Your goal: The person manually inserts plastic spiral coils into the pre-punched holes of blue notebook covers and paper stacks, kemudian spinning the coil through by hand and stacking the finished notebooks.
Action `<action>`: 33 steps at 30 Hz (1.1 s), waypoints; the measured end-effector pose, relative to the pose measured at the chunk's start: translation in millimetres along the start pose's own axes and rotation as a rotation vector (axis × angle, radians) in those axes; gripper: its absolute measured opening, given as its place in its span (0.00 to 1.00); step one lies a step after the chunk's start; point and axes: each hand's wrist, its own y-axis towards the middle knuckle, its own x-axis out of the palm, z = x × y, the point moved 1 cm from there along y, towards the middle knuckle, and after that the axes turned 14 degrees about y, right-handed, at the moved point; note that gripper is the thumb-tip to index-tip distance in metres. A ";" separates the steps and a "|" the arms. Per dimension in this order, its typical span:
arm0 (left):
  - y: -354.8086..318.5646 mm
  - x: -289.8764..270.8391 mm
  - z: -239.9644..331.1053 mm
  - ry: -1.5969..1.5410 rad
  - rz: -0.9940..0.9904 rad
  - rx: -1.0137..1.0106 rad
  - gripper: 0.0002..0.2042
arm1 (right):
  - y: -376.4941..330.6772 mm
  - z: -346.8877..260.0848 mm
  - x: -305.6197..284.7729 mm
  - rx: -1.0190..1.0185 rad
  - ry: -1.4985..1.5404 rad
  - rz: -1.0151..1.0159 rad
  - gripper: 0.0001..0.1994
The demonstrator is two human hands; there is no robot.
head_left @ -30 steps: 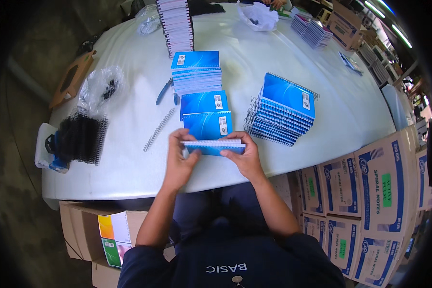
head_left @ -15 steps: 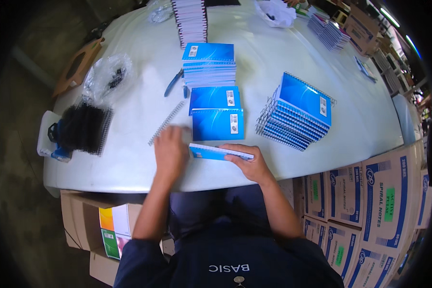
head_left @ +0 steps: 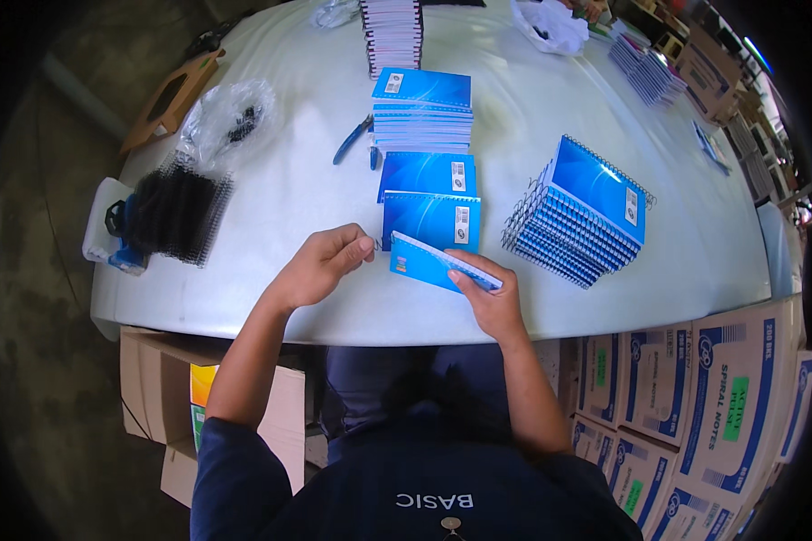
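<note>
My left hand [head_left: 329, 263] is closed in a pinch on a thin spiral coil [head_left: 378, 243]. Only the coil's tip shows, beside the notebook's corner; the hand hides the rest. My right hand [head_left: 489, 290] grips a blue-covered notebook [head_left: 429, 264] by its right end, tilted with the punched edge up. Just beyond it lie two overlapping blue notebooks, the nearer notebook [head_left: 424, 219] almost touching the held one. Behind these rises a stack of blue notebooks [head_left: 422, 131] with no coils visible. A stack of coil-bound blue notebooks [head_left: 576, 216] stands to the right.
Blue-handled pliers [head_left: 353, 140] lie left of the far stack. A heap of black coils [head_left: 176, 216] and a clear plastic bag [head_left: 230, 126] are on the left. Another tall book stack [head_left: 392, 41] stands behind. Cartons [head_left: 726, 397] line the right below the white table [head_left: 280, 203].
My left hand has picked the spiral coil up off the table and brought it beside the notebook. The notebook's left end has tilted upward in my right hand. The whole view has shifted slightly.
</note>
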 end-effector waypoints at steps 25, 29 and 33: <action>7.4 -1.6 49.7 0.868 0.058 0.324 0.10 | -3.5 0.9 -3.5 -0.047 -0.011 -0.092 0.12; 7.8 13.9 48.9 1.208 0.399 0.468 0.27 | -7.1 -4.9 0.0 -0.090 -0.075 -0.090 0.11; -32.8 73.9 -2.1 1.177 0.419 0.271 0.44 | -21.9 -4.3 21.6 -0.093 -0.080 0.003 0.12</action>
